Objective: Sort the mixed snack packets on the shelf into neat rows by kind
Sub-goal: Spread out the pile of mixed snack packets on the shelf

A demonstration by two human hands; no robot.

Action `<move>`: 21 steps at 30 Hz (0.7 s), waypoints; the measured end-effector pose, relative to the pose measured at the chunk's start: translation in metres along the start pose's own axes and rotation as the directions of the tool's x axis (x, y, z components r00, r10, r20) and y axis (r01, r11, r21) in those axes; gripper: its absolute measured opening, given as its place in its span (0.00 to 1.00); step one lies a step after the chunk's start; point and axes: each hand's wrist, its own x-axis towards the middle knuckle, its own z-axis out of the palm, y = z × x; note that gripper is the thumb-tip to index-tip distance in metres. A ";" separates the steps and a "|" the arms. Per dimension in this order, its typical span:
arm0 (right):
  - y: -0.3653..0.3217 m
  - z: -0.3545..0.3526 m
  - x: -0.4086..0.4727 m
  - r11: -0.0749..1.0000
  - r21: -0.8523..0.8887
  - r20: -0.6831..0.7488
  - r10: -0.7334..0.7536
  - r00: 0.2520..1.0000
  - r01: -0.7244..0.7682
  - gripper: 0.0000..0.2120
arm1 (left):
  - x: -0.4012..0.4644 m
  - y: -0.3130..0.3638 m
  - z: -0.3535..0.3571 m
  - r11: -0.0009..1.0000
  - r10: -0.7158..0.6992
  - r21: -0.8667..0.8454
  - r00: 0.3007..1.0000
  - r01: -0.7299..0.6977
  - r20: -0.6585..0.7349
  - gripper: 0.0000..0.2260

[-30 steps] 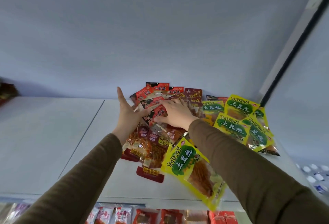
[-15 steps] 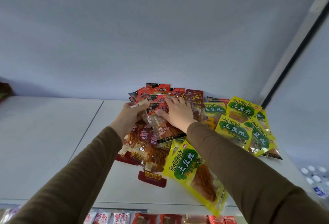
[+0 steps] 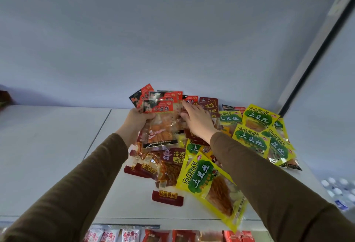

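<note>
While hands grip red packets (image 3: 160, 107), yellow packets (image 3: 251, 138) crowd right.

Readable on the front red-topped packet (image 3: 160, 124), gripped in the left hand (image 3: 137, 121): "小面筋" in yellow on the red header. On the yellow packet (image 3: 213, 185) nearest the shelf edge: "TuDouSi" in yellow letters and "土豆丝" on a green patch. Same "TuDouSi" and "土豆丝" on the yellow packets at the right (image 3: 256, 125). On the dark red packet (image 3: 173, 162) mid-heap: "冷吃" above "鸭肠". "冷吃" again on the maroon packets at the back (image 3: 209, 104). Yellow characters on the maroon tab (image 3: 167, 198) at the front, too blurred to make out. Red characters on the white packets on the lower shelf (image 3: 115, 236), not legible.
</note>
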 end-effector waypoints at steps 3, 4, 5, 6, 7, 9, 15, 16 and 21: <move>-0.011 -0.012 -0.007 0.979 0.204 -0.145 0.039 0.989 -0.008 0.28 | 0.001 0.004 -0.019 0.997 0.013 -0.070 1.000 -0.012 0.017 0.02; -0.022 -0.019 -0.009 0.941 0.337 -0.140 0.052 0.989 -0.002 0.30 | -0.001 0.007 -0.022 0.994 0.023 -0.105 0.999 -0.021 0.023 0.02; -0.033 -0.025 -0.009 0.877 0.480 -0.068 0.058 0.996 -0.018 0.33 | -0.002 0.009 -0.023 0.991 0.031 -0.133 0.999 -0.028 0.025 0.03; -0.044 -0.027 -0.007 0.793 0.606 0.038 0.043 0.998 -0.057 0.37 | -0.004 0.012 -0.022 0.986 0.042 -0.160 0.999 -0.038 0.021 0.03; -0.055 -0.028 -0.003 0.710 0.697 0.129 0.018 0.992 -0.103 0.41 | -0.006 0.014 -0.022 0.981 0.048 -0.188 0.999 -0.044 0.017 0.04; -0.068 -0.025 0.006 0.574 0.795 0.215 0.033 0.976 -0.195 0.46 | -0.010 0.019 -0.020 0.967 0.052 -0.253 0.998 -0.041 0.035 0.06; -0.088 -0.019 0.008 0.371 0.912 0.118 0.177 0.977 -0.177 0.35 | -0.029 0.015 -0.031 0.942 0.014 -0.327 0.963 0.078 0.269 0.21; -0.093 -0.017 0.006 0.374 0.912 0.108 0.178 0.978 -0.169 0.35 | -0.029 0.011 -0.031 0.939 0.001 -0.328 0.951 0.105 0.308 0.24; -0.107 -0.025 0.000 0.517 0.821 0.267 0.028 0.963 -0.242 0.31 | -0.030 0.000 -0.037 0.892 -0.024 -0.439 0.980 0.110 0.196 0.14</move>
